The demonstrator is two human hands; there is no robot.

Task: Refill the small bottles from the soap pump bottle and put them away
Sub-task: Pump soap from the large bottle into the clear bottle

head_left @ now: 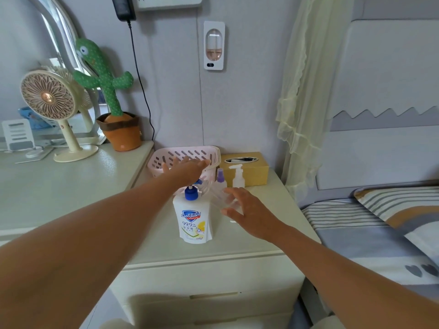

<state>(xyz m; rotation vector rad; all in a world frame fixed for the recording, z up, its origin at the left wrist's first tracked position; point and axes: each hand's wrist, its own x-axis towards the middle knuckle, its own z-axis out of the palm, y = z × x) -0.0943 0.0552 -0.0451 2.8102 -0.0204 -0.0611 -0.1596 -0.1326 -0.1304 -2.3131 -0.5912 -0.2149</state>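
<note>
One soap pump bottle (192,219) stands on the nightstand (237,248). The left hand (187,168) hovers over its blue pump, fingers straight and spread, holding nothing. Just right of the bottle, the right hand (247,211) is spread open too, its fingertips at a blurred clear shape I cannot identify. Behind the soap bottle stand two small bottles, a purple-capped bottle (220,178) and a white-pump bottle (238,178), with one pink basket (166,155) and one tissue box (254,173).

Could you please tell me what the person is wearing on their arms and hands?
Nothing that shows. The left forearm and right forearm are bare to the frame edge, no sleeve in view. The left hand and right hand are ungloved; no watch, bracelet or ring is visible, though the fingers are slightly blurred.
</note>
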